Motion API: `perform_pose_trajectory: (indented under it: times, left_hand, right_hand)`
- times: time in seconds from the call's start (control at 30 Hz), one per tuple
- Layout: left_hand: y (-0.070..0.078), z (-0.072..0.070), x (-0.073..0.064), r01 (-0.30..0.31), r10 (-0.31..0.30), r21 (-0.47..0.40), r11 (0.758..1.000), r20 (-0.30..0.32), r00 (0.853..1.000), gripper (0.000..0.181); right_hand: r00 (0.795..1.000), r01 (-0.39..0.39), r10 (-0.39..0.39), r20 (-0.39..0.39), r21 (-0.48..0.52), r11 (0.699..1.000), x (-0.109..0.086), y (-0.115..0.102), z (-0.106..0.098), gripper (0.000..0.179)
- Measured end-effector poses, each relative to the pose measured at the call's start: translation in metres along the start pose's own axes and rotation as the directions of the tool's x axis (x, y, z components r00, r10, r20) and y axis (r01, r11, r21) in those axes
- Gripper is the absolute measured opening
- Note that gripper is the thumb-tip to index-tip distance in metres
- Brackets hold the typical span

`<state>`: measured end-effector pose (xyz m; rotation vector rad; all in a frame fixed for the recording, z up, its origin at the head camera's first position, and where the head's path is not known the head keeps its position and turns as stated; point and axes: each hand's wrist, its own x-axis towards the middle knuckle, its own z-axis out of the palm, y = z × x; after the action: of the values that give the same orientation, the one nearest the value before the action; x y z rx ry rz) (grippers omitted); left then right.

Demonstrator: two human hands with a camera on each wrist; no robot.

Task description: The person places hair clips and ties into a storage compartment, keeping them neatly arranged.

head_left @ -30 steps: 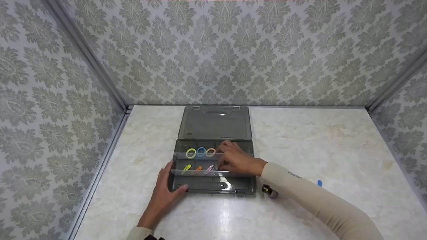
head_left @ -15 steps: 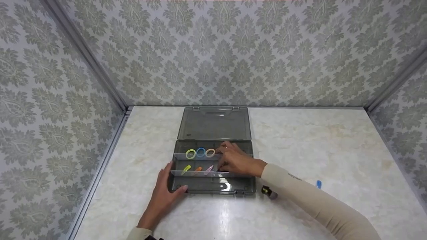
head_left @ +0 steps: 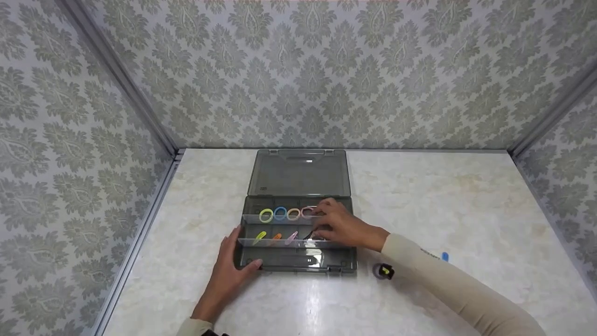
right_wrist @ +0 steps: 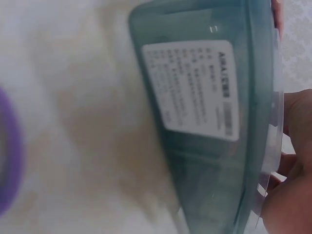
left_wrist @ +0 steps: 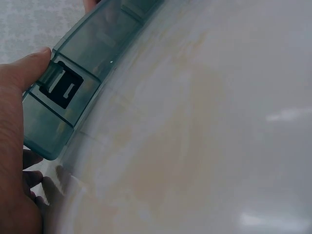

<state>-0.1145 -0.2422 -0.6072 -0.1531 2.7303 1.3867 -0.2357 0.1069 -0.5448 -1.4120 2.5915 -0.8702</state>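
Observation:
A smoky-grey divided storage box [head_left: 298,256] lies with its lid [head_left: 301,175] flipped back. My left hand [head_left: 229,270] grips its front left corner, thumb on the front wall near the black latch [left_wrist: 62,85]. In the back row stand yellow [head_left: 266,215], blue [head_left: 280,213], peach [head_left: 293,214] and pink hair ties [head_left: 307,212]. The middle row holds yellow [head_left: 260,237], orange [head_left: 277,237] and pink hair clips [head_left: 292,237], then a dark hair clip [head_left: 308,235]. Beside it hovers my right hand [head_left: 343,226], fingers loosely bent, fingertips near the pink tie.
Right of the box a purple hair tie [head_left: 378,270] lies on the marbled table [head_left: 443,200], partly behind the dark wrist camera [head_left: 387,271]. A small blue clip-like piece [head_left: 445,256] lies beyond the right sleeve. Patterned walls [head_left: 298,93] enclose the table.
My right hand has shifted right, uncovering the pink hair tie and more of the dark clip, which stay in the box. My left hand keeps its place on the corner.

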Motion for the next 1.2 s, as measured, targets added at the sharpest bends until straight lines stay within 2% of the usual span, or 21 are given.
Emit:
perform_pose_trajectory:
  times: [0.27, 0.6, 0.7, 0.87, 1.2]
  left_hand:
    - [0.0, 0.001, 0.001, -0.016, 0.016, 0.019, 1.0, -0.007, 1.0, 0.113]
    - [-0.002, 0.0, 0.001, -0.024, 0.024, 0.002, 1.0, -0.005, 1.0, 0.112]
    - [-0.003, 0.0, 0.001, -0.027, 0.027, 0.0, 1.0, -0.008, 1.0, 0.112]
    - [-0.003, 0.0, 0.001, -0.035, 0.035, -0.003, 0.999, -0.008, 0.999, 0.113]
    - [0.003, -0.002, 0.001, 0.032, -0.032, -0.003, 0.999, 0.032, 0.999, 0.114]
  right_hand:
    - [0.996, 0.035, -0.035, -0.086, 0.0, 0.999, -0.022, 0.01, -0.006, 0.007]
    - [0.987, -0.013, 0.024, -0.159, 0.067, 0.998, -0.046, 0.012, -0.021, 0.008]
    - [0.983, -0.037, 0.054, -0.178, 0.095, 0.995, -0.053, 0.013, -0.027, 0.009]
    - [0.968, -0.118, 0.147, -0.204, 0.148, 0.982, -0.068, 0.016, -0.038, 0.009]
    - [0.932, -0.2, 0.245, -0.268, 0.185, 0.962, -0.104, 0.029, -0.05, 0.007]
